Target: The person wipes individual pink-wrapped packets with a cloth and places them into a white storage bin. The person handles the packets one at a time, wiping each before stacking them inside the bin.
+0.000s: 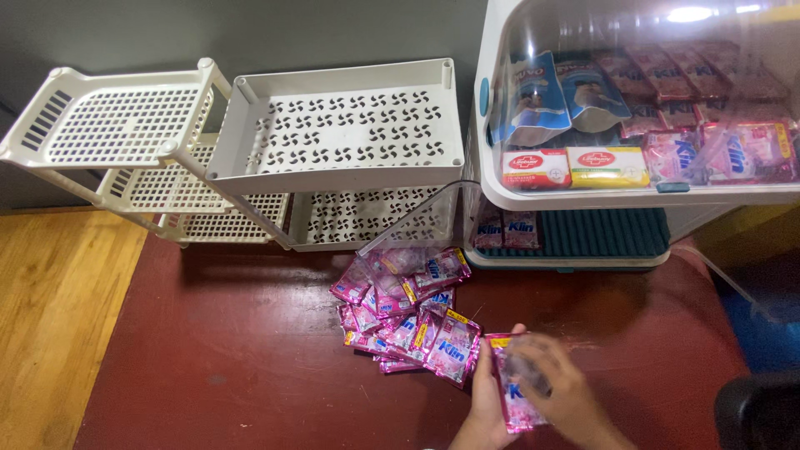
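Both hands are on one pink sachet [510, 392] low in view: left hand [486, 398] grips its edge, right hand [557, 385] is blurry on top. Just beyond, a pile of pink sachets [406, 318] lies on the red floor [225, 350], then white plastic racks [333, 137] and a clear-lidded cabinet [583, 196].

left hand [486, 400]: bare, no glove, no ring | right hand [557, 392]: bare, blurred | sleeves: none seen at wrists

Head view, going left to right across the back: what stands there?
Grid-patterned white rack → pinwheel-patterned white rack → clear-lidded white cabinet stocked with pink sachets and soap boxes.
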